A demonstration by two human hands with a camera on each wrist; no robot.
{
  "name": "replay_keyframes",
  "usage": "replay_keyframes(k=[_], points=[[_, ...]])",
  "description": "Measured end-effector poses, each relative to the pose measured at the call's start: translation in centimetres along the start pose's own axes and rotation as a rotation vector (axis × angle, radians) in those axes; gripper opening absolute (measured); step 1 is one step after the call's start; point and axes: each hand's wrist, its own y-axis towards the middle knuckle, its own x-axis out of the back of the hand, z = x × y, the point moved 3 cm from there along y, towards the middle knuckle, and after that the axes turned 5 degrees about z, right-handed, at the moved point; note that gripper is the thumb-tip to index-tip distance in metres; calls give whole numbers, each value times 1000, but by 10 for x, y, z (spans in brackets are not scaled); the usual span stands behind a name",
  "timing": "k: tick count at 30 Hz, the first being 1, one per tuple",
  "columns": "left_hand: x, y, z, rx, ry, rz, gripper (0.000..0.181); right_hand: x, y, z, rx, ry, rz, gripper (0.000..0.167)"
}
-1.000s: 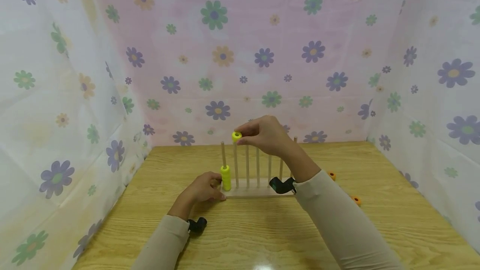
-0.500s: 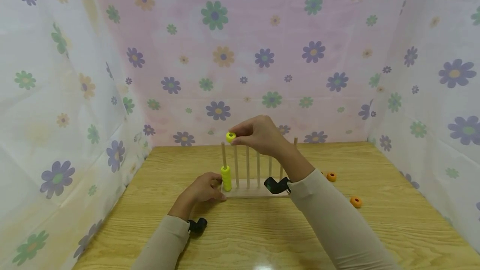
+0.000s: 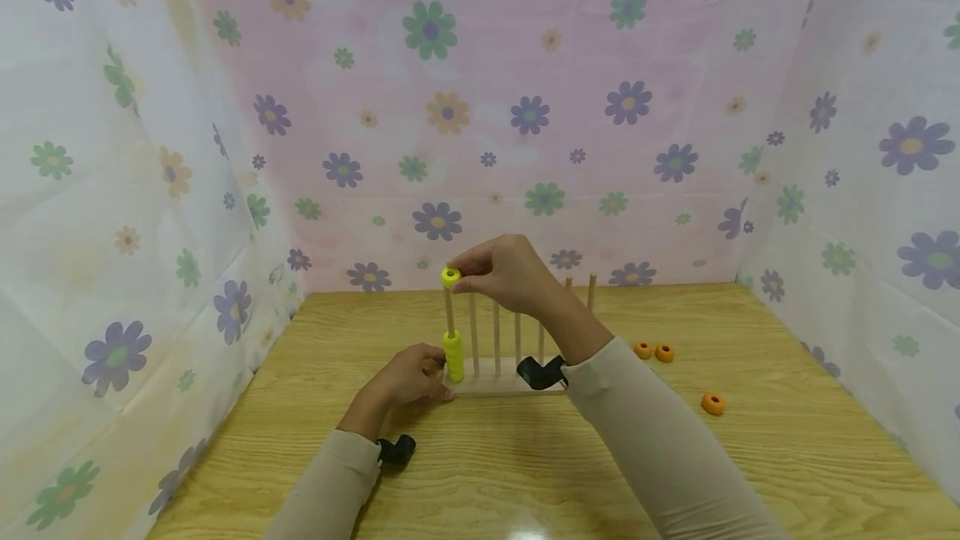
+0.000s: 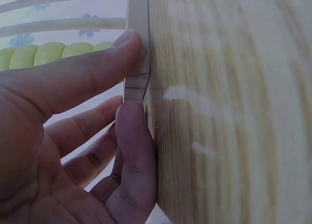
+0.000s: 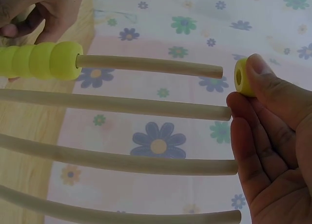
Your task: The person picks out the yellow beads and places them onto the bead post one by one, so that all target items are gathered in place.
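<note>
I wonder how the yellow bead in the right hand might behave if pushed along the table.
The yellow bead would probably roll on its rounded side. It seems stiff, showing no dent where the right hand pinches it. Its smooth-looking surface may be slippery.

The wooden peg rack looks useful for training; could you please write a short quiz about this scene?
1. What does the right hand pinch: A) a peg, B) a yellow bead, C) an orange bead?
2. True or false: that pinched yellow bead is threaded on the leftmost peg.
3. How many loose orange beads are visible on the table?

Key: 1. B. 2. False; the right wrist view shows a gap between them. 3. Three.
</note>
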Motion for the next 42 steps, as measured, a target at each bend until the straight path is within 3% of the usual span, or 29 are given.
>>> replay_keyframes(k=[21, 42], points=[[2, -2, -2, 20, 2, -10, 64, -5, 4, -2, -3, -2, 8, 23], [1, -3, -2, -2, 26, -7, 64, -7, 4, -3, 3, -29, -11, 23]])
